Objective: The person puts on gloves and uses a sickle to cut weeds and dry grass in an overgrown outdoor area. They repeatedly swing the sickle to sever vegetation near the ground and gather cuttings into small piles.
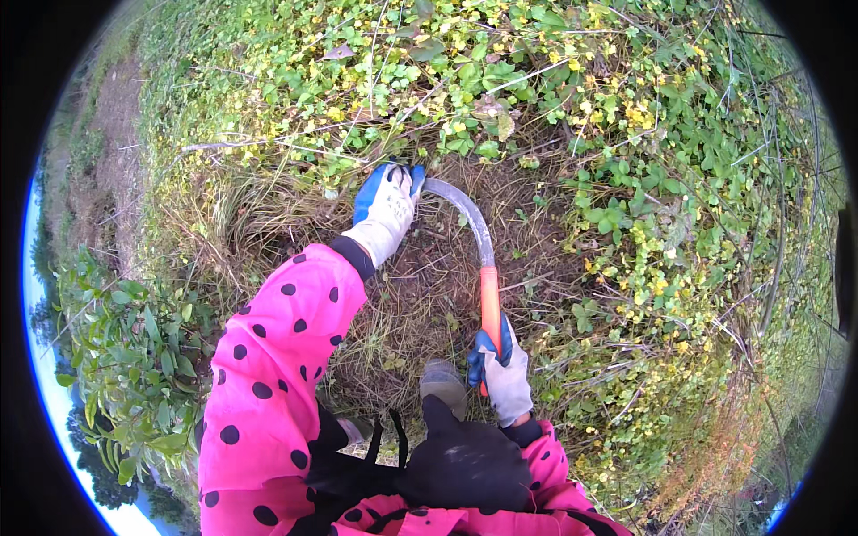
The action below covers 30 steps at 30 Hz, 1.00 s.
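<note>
A sickle with a curved grey metal blade (471, 216) and an orange handle (491, 299) stretches across the ground before me. My right hand (506, 375), in a white glove with a blue coating, is closed around the handle's lower part. My left hand (385, 211), gloved the same way, reaches down at the edge of the low leafy weeds (462, 117). Its fingers are bent beside the blade's far end, and the blade's tip is hidden there. Whether these fingers grip any stems is hidden under the hand.
Bare soil with cut dry stalks (429, 268) lies beneath the blade. A clump of long grass (251, 208) is left of my left hand, and a leafy shrub (144, 348) stands lower left. My boot (442, 385) is near the handle. Thin dry stems (771, 268) rise at right.
</note>
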Available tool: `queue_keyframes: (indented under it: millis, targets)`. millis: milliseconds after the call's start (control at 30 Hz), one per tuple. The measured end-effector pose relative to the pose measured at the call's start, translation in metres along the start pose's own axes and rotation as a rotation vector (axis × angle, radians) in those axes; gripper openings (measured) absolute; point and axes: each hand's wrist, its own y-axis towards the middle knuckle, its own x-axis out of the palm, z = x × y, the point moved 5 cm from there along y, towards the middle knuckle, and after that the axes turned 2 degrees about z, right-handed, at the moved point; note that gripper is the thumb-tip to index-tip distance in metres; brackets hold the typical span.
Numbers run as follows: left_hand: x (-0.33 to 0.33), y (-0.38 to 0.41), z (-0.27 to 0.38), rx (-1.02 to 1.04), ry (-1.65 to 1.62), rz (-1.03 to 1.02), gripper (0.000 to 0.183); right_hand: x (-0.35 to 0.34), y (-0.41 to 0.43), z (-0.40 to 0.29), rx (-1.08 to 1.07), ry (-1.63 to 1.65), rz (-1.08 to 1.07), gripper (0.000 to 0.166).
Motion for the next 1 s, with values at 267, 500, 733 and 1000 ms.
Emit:
queue_keyframes:
  millis: [267, 500, 733, 1000]
  targets:
    - [0.069, -0.008, -0.024, -0.01, 0.007, -0.222, 0.015, 0.026, 0.061, 0.019, -0.121, -0.275, -0.141, 0.06]
    - [0.041, -0.084, -0.168, -0.341, -0.717, 0.101, 0.019, -0.067, -0.061, 0.062, 0.234, -0.151, 0.025, 0.055]
    - [-0.007, -0.105, -0.126, -0.226, -0.455, 0.597, 0.051, -0.035, -0.008, -0.013, -0.262, 0.278, 0.178, 0.028]
    - [-0.108, 0.035, -0.005, 0.203, -0.457, 0.651, 0.054, 0.004, 0.074, -0.083, -0.47, -0.223, 0.245, 0.065]
